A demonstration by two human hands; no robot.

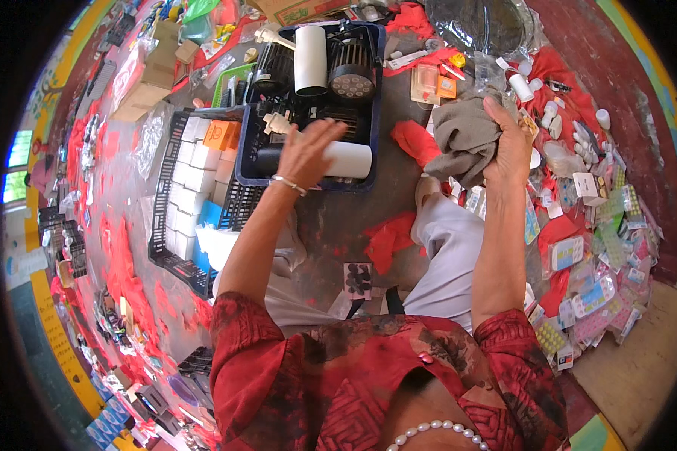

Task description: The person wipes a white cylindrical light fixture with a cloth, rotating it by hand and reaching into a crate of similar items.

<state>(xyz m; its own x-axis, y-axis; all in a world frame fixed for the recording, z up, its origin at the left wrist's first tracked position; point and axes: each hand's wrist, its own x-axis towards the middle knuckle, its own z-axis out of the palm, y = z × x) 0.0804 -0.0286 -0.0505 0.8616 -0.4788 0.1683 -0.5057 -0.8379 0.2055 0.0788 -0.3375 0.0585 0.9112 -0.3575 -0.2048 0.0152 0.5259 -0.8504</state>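
My right hand point(509, 143) is closed around a crumpled grey-brown cloth point(462, 139), held up in front of my right knee. Over the front of a dark blue plastic crate point(240, 167) is my left hand point(308, 154), its fingers stretched out. Beneath it lies a white cylindrical lamp point(349, 160); whether the palm touches it I cannot tell. Another white cylinder point(311, 60) with an open dark end rests farther back in the crate. Beside it sits a black finned spotlight point(352, 71) with several round lenses. A cream plastic fitting point(277, 123) shows just behind my left hand.
Left of the crate, a black slotted basket point(158, 225) holds rows of small white and orange boxes point(186, 177). A cardboard box point(144, 86) stands beyond. Packaged goods point(590, 297) and red cloth pieces point(387, 239) cover the floor around me. A round black item in plastic point(478, 26) lies far right.
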